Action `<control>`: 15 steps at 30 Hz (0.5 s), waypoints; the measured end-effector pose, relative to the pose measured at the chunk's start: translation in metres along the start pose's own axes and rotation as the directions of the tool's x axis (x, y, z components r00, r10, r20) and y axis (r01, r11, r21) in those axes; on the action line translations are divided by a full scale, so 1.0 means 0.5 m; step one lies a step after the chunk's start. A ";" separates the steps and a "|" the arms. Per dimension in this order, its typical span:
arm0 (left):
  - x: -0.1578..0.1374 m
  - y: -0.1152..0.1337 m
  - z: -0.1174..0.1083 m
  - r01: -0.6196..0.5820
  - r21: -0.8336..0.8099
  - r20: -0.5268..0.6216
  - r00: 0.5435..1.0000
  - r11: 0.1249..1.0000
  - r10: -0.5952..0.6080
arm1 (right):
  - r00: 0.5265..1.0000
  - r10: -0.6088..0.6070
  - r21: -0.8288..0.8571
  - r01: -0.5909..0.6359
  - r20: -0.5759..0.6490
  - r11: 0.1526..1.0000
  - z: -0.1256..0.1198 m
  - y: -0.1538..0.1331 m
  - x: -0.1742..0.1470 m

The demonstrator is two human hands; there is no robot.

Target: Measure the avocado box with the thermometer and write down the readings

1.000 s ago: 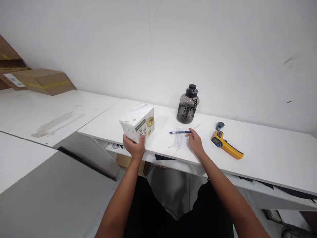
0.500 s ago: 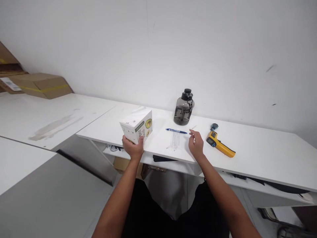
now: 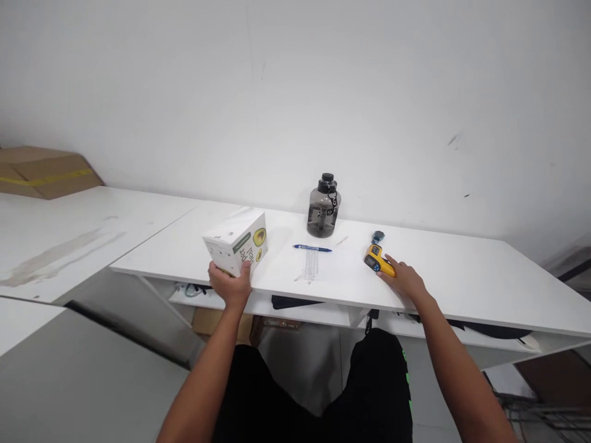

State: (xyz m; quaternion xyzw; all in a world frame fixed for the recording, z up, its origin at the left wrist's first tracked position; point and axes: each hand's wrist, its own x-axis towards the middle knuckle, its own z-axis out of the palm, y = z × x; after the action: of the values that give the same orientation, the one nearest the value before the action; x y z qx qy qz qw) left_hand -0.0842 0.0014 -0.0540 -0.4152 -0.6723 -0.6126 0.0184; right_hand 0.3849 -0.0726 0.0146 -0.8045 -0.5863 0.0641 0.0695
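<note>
At the front edge of the white table, my left hand (image 3: 231, 286) grips the lower near corner of a white box (image 3: 236, 240) with avocado pictures on its side. My right hand (image 3: 406, 280) is closed over the handle of a yellow and black infrared thermometer (image 3: 379, 261), which lies on the table; the palm side is hidden. Just behind the thermometer sits a small dark blue object (image 3: 378, 236). Between my hands a blue pen (image 3: 312, 248) lies at the top of a patch of small writing (image 3: 311, 266).
A dark translucent water jug (image 3: 324, 206) stands behind the pen, close to the wall. A cardboard box (image 3: 46, 173) with yellow tape rests on the far left table. Beneath the tabletop runs a shelf (image 3: 330, 314) holding dark items, with another cardboard box (image 3: 212, 322) below it.
My right hand has moved right, from beside the pen onto the thermometer's handle, and closed on it. My left hand still holds the box. The view has turned somewhat right.
</note>
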 end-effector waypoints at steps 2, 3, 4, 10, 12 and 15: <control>0.000 0.000 0.000 -0.008 -0.002 -0.004 1.000 1.000 0.008 | 0.999 -0.031 0.016 0.030 0.029 0.999 0.000 -0.003 0.007; 0.000 0.001 0.000 -0.008 -0.002 -0.006 1.000 1.000 0.008 | 0.998 -0.042 0.027 0.041 0.039 0.999 -0.001 -0.006 0.009; -0.001 0.002 0.000 -0.006 -0.001 -0.008 1.000 1.000 0.006 | 0.998 -0.049 0.039 0.047 0.046 0.998 -0.003 -0.010 0.009; 0.003 0.037 -0.026 0.039 0.024 0.066 0.997 0.999 -0.040 | 0.999 0.042 0.089 -0.044 0.028 0.995 -0.004 -0.026 -0.008; 0.014 0.056 -0.053 0.062 0.042 0.172 0.983 0.997 -0.069 | 0.997 0.075 0.100 -0.078 0.027 0.992 -0.004 -0.034 -0.018; 0.024 0.088 -0.110 0.116 0.009 0.315 0.942 0.993 -0.113 | 0.999 0.023 0.271 -0.029 0.026 0.962 -0.010 -0.058 -0.055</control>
State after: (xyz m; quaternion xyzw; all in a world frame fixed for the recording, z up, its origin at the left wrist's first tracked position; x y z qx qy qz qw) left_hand -0.0932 -0.0425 0.0018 -0.4681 -0.6864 -0.5418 -0.1269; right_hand 0.3505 -0.0904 0.0256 -0.7942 -0.5623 0.1536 0.1714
